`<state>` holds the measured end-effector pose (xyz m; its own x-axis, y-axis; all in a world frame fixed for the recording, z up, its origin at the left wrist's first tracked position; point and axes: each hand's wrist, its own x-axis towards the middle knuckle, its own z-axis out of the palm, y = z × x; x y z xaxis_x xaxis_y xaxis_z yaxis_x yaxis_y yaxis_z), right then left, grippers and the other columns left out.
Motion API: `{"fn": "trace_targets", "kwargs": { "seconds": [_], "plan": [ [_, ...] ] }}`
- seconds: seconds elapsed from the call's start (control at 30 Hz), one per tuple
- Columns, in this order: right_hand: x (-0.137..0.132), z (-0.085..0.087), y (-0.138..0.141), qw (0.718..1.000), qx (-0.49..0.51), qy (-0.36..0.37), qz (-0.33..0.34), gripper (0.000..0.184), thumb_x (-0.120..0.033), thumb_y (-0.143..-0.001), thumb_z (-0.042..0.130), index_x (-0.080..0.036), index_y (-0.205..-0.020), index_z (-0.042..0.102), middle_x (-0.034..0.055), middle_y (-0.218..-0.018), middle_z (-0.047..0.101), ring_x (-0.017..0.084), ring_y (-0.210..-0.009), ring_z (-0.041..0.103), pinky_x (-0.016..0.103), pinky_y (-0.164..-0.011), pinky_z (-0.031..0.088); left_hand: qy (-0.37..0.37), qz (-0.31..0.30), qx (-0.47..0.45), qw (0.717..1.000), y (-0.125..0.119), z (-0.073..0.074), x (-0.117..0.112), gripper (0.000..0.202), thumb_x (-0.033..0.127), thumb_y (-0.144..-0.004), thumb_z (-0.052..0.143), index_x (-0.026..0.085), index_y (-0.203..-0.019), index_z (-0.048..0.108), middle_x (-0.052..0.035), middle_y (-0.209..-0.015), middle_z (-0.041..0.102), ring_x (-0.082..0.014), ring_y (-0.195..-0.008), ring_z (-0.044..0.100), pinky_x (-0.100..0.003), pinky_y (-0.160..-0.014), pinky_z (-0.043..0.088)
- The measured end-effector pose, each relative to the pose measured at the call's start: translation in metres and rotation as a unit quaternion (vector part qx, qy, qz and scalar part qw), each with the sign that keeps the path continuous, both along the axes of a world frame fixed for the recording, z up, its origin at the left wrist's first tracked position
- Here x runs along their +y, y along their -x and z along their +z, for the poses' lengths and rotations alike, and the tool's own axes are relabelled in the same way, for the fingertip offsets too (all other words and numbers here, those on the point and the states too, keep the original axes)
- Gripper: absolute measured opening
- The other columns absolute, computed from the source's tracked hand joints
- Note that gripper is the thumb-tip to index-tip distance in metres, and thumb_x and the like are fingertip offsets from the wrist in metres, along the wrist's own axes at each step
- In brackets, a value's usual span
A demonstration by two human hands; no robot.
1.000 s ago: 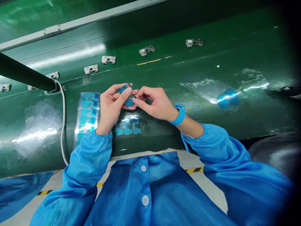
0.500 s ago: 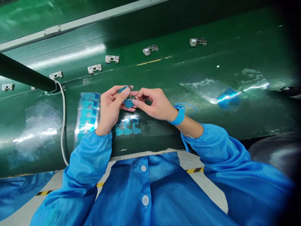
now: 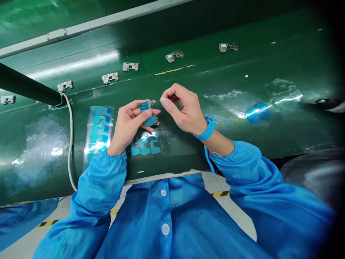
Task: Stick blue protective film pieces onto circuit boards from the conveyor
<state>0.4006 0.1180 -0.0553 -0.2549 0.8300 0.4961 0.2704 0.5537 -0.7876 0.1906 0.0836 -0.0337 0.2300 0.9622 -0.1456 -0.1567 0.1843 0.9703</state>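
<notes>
A small circuit board with blue film on its face is held in my left hand. The thumb presses on the board's face while the fingers support it from behind. To the right and apart from the board, my right hand is raised with thumb and forefinger pinched; whatever may be between the tips is too small to make out. Below the board lies a clear sheet carrying three blue cut film pieces. A longer strip of blue film pieces lies beside my left wrist.
Several bare circuit boards sit in a row along the green bench. A dark post and a white cable stand at left. Clear plastic sheets lie there too. A blue wrist strap trails a cord.
My right hand has come off the board, moving up and to the right with its fingers still pinched. The left hand keeps the board, which now shows more of its blue-covered face.
</notes>
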Motion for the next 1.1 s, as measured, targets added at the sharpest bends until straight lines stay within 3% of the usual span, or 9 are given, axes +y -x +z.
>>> {"fn": "trace_targets", "kwargs": {
  "seconds": [0.1, 0.2, 0.3, 0.4, 0.5, 0.63, 0.83, 1.1],
  "plan": [
    [0.0, -0.004, 0.0, 0.995, -0.074, -0.062, 0.002, 0.038, -0.057, -0.115, 0.055, -0.025, -0.117, 0.076, 0.0105, -0.112, 0.065, 0.027, -0.105, 0.066, 0.049, -0.089, 0.06, 0.016, -0.028, 0.01, 0.999, -0.001, -0.002, -0.001, 0.044, 0.036, -0.091, 0.092, 0.015, -0.128, 0.08, -0.0098, -0.109, 0.087, -0.0254, -0.092, 0.086, -0.027, -0.06, 0.072],
    [0.001, -0.012, 0.001, 0.986, -0.131, -0.102, 0.014, 0.027, -0.047, -0.114, 0.06, -0.031, -0.126, 0.077, 0.0115, -0.12, 0.065, 0.032, -0.116, 0.064, 0.058, -0.097, 0.059, 0.025, -0.057, 0.012, 0.998, -0.003, -0.003, 0.0, 0.037, 0.03, -0.087, 0.092, 0.014, -0.119, 0.082, -0.0081, -0.103, 0.086, -0.0221, -0.087, 0.084, -0.026, -0.06, 0.072],
    [0.003, -0.018, 0.0, 0.98, -0.142, -0.14, 0.016, 0.021, -0.042, -0.113, 0.064, -0.034, -0.124, 0.079, 0.0091, -0.122, 0.067, 0.031, -0.114, 0.062, 0.058, -0.098, 0.057, 0.042, -0.073, -0.012, 0.996, -0.005, -0.001, 0.0, 0.027, 0.022, -0.085, 0.085, 0.013, -0.11, 0.083, -0.0071, -0.098, 0.085, -0.0192, -0.082, 0.081, -0.027, -0.062, 0.073],
    [0.004, -0.02, -0.002, 0.975, -0.13, -0.182, -0.004, 0.018, -0.039, -0.113, 0.065, -0.033, -0.12, 0.081, 0.0069, -0.122, 0.068, 0.029, -0.113, 0.061, 0.055, -0.099, 0.054, 0.071, -0.06, -0.046, 0.995, -0.005, 0.002, 0.001, 0.034, 0.015, -0.08, 0.08, 0.015, -0.114, 0.083, -0.0034, -0.089, 0.081, -0.0182, -0.079, 0.08, -0.03, -0.067, 0.074],
    [0.004, -0.021, -0.003, 0.976, -0.125, -0.178, -0.026, 0.018, -0.038, -0.112, 0.066, -0.034, -0.118, 0.082, 0.0062, -0.121, 0.067, 0.029, -0.115, 0.06, 0.058, -0.106, 0.052, 0.08, -0.039, -0.078, 0.993, -0.005, 0.006, 0.0, 0.043, 0.013, -0.077, 0.079, 0.016, -0.12, 0.082, -0.0006, -0.083, 0.077, -0.0182, -0.081, 0.079, -0.034, -0.073, 0.076],
    [0.005, -0.024, -0.005, 0.977, -0.13, -0.164, -0.037, 0.018, -0.046, -0.11, 0.069, -0.037, -0.116, 0.083, 0.0063, -0.111, 0.062, 0.03, -0.115, 0.059, 0.06, -0.109, 0.051, 0.073, -0.034, -0.079, 0.994, -0.005, 0.009, -0.002, 0.047, 0.015, -0.077, 0.079, 0.017, -0.124, 0.079, -0.0024, -0.094, 0.082, -0.0178, -0.085, 0.079, -0.038, -0.082, 0.077],
    [0.009, -0.028, -0.007, 0.979, -0.106, -0.174, -0.014, 0.015, -0.044, -0.109, 0.07, -0.039, -0.115, 0.084, 0.0046, -0.104, 0.062, 0.027, -0.106, 0.058, 0.061, -0.111, 0.049, 0.059, -0.03, -0.081, 0.994, -0.004, 0.009, -0.002, 0.048, 0.017, -0.078, 0.079, 0.017, -0.126, 0.078, -0.0045, -0.107, 0.085, -0.0211, -0.094, 0.082, -0.039, -0.083, 0.077],
    [0.007, -0.026, -0.005, 0.976, -0.106, -0.188, 0.004, 0.015, -0.039, -0.109, 0.069, -0.038, -0.113, 0.083, 0.0041, -0.101, 0.067, 0.026, -0.099, 0.06, 0.055, -0.098, 0.051, 0.051, 0.015, -0.082, 0.995, -0.002, 0.006, 0.001, 0.045, 0.03, -0.089, 0.08, 0.02, -0.133, 0.077, -0.0081, -0.126, 0.086, -0.0254, -0.101, 0.086, -0.037, -0.08, 0.077]
  ]
}}
